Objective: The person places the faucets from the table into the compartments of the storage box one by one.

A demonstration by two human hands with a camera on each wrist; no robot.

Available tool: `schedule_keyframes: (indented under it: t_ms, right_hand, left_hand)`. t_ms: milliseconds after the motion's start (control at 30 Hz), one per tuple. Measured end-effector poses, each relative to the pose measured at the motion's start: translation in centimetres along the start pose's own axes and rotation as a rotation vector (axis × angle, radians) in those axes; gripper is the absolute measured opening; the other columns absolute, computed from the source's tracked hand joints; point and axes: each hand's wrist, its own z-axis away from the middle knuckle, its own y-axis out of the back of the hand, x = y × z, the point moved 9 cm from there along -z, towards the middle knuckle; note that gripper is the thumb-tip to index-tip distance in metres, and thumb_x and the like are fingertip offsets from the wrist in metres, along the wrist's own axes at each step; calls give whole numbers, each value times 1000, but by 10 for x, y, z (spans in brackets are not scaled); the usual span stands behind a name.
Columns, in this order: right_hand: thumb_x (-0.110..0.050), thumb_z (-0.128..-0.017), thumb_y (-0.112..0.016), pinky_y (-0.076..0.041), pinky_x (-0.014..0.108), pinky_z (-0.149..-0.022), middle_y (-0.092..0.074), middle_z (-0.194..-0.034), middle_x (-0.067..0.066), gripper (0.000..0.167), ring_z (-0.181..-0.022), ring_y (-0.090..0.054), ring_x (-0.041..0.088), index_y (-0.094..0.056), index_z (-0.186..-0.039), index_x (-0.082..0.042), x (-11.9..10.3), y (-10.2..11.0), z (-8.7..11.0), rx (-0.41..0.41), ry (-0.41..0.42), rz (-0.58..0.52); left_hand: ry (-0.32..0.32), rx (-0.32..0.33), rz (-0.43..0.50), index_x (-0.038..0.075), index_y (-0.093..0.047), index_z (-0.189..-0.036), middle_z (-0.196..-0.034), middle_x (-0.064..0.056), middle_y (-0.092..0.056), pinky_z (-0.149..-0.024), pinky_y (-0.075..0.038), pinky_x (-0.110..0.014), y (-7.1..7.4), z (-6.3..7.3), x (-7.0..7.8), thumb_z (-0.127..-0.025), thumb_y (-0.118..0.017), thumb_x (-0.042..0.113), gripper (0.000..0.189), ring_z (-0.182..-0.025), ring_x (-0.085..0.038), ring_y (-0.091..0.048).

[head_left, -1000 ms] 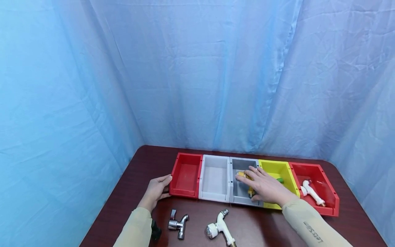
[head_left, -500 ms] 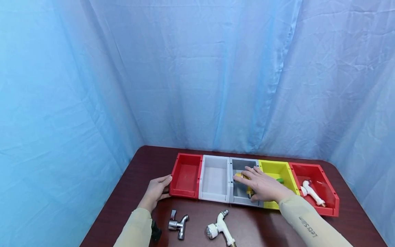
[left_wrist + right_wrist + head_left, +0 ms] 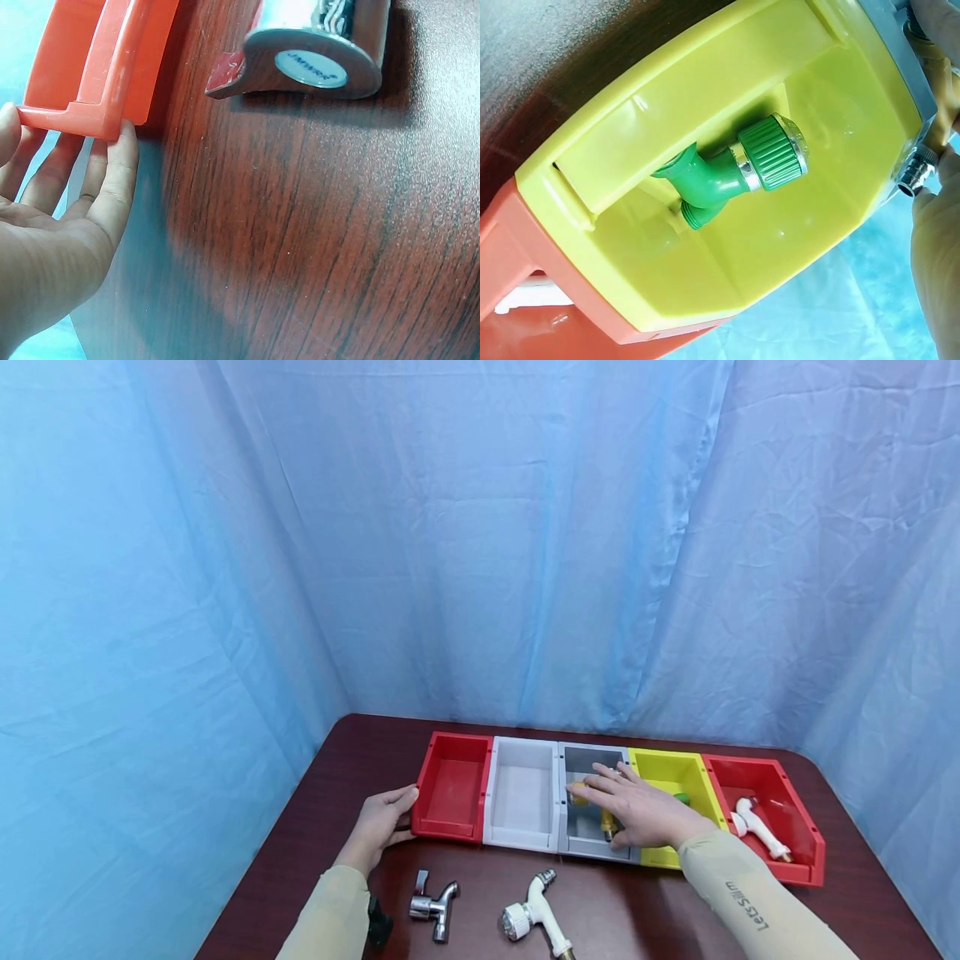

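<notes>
My left hand point(image 3: 382, 827) grips the near left corner of the left red bin point(image 3: 453, 785), thumb at the rim, fingers against the outside. The left wrist view shows those fingers under the bin's corner point(image 3: 105, 112). My right hand point(image 3: 648, 810) reaches over the grey bin point(image 3: 592, 847) and holds a yellow tap point(image 3: 608, 824) low inside it. Its fingers partly cover the tap. From the right wrist view, the yellow tap point(image 3: 937, 90) lies between thumb and fingers, its metal spout end facing down. A green tap point(image 3: 705, 176) lies in the yellow bin point(image 3: 810, 247) beneath the wrist.
A white bin point(image 3: 522, 785) stands between the left red and grey bins, all in one joined row. The right red bin point(image 3: 806, 860) contains a white tap point(image 3: 761, 831). On the table's near side lie a chrome tap point(image 3: 433, 907) and another white tap point(image 3: 536, 910).
The right hand has shifted slightly left over the grey bin, and the yellow tap's handle has moved left and down with it. The left hand stays on the red bin.
</notes>
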Motion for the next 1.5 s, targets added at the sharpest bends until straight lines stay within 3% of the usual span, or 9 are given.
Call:
schedule_keyframes:
  t_ms: [200, 433, 633, 767, 967, 1167, 1333, 1500]
  right_hand:
    - [-26, -75, -93, -21, 68, -119, -42, -160, 8, 102, -151, -27, 44, -36, -160, -25, 3, -3, 1, -20, -19, -9]
    - [-26, -78, -91, -23, 68, -118, -43, -158, 17, 99, -149, -29, 47, -37, -160, -23, 4, -4, 3, -23, -31, 5]
    - [-37, -84, -85, -30, 66, -117, -52, -151, 15, 84, -145, -38, 46, -45, -156, -21, 16, 6, 15, 69, -89, 45]
    - [-39, -88, -81, -38, 65, -112, -58, -144, 18, 73, -136, -50, 45, -52, -151, -18, 30, 21, 33, 139, -166, 39]
    - [-41, -88, -79, -50, 63, -99, -58, -142, 19, 69, -130, -55, 43, -55, -149, -18, 64, 31, 65, 175, -302, -32]
    - [-40, -91, -77, -51, 64, -95, -63, -135, 23, 63, -122, -59, 44, -60, -144, -11, 93, 39, 98, 187, -404, -61]
    - [-39, -93, -75, -54, 63, -87, -69, -124, 24, 57, -102, -67, 38, -63, -138, -6, 124, 46, 133, 205, -522, -102]
    - [-30, -93, -75, -56, 55, -73, -73, -106, 22, 48, -86, -64, 32, -67, -130, 0, 149, 51, 168, 255, -604, -120]
  left_hand:
    - [1, 2, 1, 8, -56, -147, -139, -22, -61, -86, -62, -42, 0, 0, 0, -101, -64, 43, 59, -110, -29, -70]
    - [2, 4, -7, 8, -56, -148, -139, -22, -61, -87, -61, -43, 1, 2, 1, -99, -64, 46, 62, -111, -30, -70]
    - [7, 7, -8, 8, -56, -147, -139, -23, -60, -86, -62, -43, 0, 1, 2, -100, -64, 44, 59, -110, -30, -70]
    - [4, 6, -14, 8, -56, -148, -140, -23, -60, -86, -62, -43, 1, 1, 3, -100, -63, 44, 60, -110, -30, -70]
    - [-2, 5, -24, 8, -55, -148, -140, -23, -59, -86, -61, -43, 2, 2, 3, -100, -64, 45, 61, -111, -31, -69]
    - [-3, -3, -18, 7, -55, -148, -140, -23, -60, -86, -62, -43, 1, 2, 3, -100, -63, 44, 61, -111, -31, -70]
    - [0, -1, -12, 7, -54, -148, -140, -24, -60, -85, -62, -43, 0, 2, 3, -100, -64, 45, 62, -110, -31, -70]
    - [7, 5, 1, 7, -55, -148, -139, -24, -60, -86, -62, -43, 0, 1, 2, -102, -63, 41, 58, -111, -32, -70]
